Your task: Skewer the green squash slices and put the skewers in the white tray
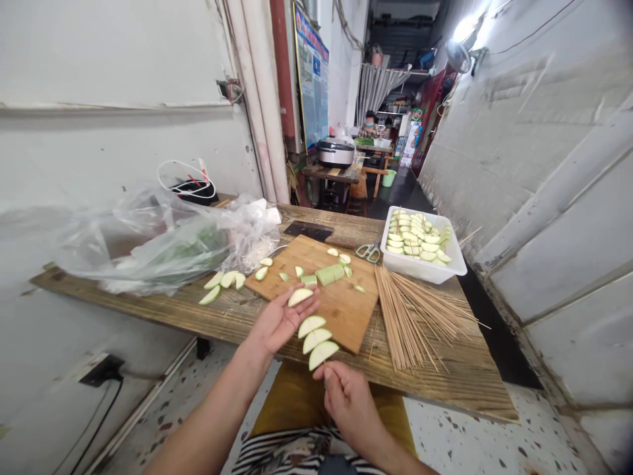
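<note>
My right hand (349, 399) is closed in a pinch on the lower end of a bamboo skewer (325, 362). Three half-moon zucchini slices (315, 340) are threaded along it, spaced slightly apart. Palm up, my left hand (281, 320) holds another zucchini slice (299, 297) on its fingers, just beyond the skewer's top slice. Whether the skewer's tip touches that slice I cannot tell. Behind the hands, a wooden cutting board (341, 323) carries a cut piece of zucchini (330, 274) and several loose slices.
Bundled bamboo skewers (405, 323) lie right of the board. A white plastic tub (425, 269) contains skewered slices. Scissors (368, 252) rest at the board's far corner. To the left are loose zucchini slices (228, 279) and a clear plastic bag (163, 244) with greens.
</note>
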Demonstrator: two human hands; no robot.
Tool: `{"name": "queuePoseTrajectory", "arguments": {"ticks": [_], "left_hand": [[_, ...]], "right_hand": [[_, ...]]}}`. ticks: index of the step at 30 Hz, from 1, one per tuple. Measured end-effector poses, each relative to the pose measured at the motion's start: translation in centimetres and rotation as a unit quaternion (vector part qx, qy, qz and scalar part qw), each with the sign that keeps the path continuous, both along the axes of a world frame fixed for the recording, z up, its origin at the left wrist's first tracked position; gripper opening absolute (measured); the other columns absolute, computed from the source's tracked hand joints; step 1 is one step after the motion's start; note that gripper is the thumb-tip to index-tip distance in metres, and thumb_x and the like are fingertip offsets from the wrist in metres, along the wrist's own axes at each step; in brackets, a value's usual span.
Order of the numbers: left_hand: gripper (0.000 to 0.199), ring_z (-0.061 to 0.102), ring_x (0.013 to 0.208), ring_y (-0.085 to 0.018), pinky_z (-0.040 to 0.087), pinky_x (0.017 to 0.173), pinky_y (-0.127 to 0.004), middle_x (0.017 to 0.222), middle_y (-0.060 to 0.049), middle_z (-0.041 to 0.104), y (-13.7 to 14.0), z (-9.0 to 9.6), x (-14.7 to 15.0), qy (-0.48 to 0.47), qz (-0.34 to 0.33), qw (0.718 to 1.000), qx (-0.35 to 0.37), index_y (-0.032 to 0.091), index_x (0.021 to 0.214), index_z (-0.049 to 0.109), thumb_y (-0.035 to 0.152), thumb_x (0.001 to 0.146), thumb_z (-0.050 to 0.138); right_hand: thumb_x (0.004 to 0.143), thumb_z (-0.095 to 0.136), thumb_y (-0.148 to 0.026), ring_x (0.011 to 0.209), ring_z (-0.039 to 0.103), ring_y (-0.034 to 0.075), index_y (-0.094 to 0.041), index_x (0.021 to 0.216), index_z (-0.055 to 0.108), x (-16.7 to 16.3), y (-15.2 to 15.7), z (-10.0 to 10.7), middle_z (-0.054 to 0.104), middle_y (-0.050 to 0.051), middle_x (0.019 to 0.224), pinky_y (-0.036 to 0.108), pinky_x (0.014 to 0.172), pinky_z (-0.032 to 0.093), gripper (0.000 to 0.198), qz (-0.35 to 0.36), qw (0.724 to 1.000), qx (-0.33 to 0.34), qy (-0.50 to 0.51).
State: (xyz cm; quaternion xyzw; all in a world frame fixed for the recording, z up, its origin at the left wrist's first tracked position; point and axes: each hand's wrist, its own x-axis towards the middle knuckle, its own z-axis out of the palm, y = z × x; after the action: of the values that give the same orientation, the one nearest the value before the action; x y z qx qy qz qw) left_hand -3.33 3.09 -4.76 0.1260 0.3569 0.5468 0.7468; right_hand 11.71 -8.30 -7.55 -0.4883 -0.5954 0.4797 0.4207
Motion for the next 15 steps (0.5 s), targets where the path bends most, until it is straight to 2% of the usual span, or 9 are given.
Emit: {"name": "queuePoseTrajectory", "arguments": {"ticks": [5,10,15], "left_hand": [[0.02,0.065,0.096,-0.022,0.053,0.086,-0.034,0.098,-0.02,0.068,-0.2,-0.4,0.9,0.01,0.018,1.0,-0.004,0.005,0.09,0.061,0.016,0.088,0.044],[0.015,0.067,0.091,-0.021,0.054,0.085,-0.036,0.089,-0.015,0.071,-0.4,-0.6,1.6,0.044,0.062,0.997,0.017,0.008,0.088,0.062,0.009,0.084,0.047],[0.015,0.067,0.09,-0.022,0.054,0.085,-0.037,0.088,-0.016,0.071,-0.7,-0.5,2.2,0.064,0.092,0.993,0.027,0.008,0.084,0.062,0.007,0.083,0.047]], "right_hand": [[0.091,0.04,-0.039,0.04,0.032,0.009,-0.014,0.076,0.062,-0.1,0.1,-0.2,0.034,-0.007,0.044,0.019,0.04,0.025,0.037,0.001,1.0,-0.001,0.002],[0.092,0.038,-0.039,0.039,0.03,0.009,-0.015,0.078,0.061,-0.1,-0.1,-0.4,0.033,-0.008,0.043,0.019,0.04,0.024,0.036,0.003,1.0,-0.01,0.01],[0.092,0.038,-0.038,0.04,0.03,0.009,-0.014,0.078,0.061,-0.1,-0.2,-0.6,0.031,-0.008,0.046,0.019,0.04,0.024,0.035,-0.008,1.0,0.003,0.003]]}}
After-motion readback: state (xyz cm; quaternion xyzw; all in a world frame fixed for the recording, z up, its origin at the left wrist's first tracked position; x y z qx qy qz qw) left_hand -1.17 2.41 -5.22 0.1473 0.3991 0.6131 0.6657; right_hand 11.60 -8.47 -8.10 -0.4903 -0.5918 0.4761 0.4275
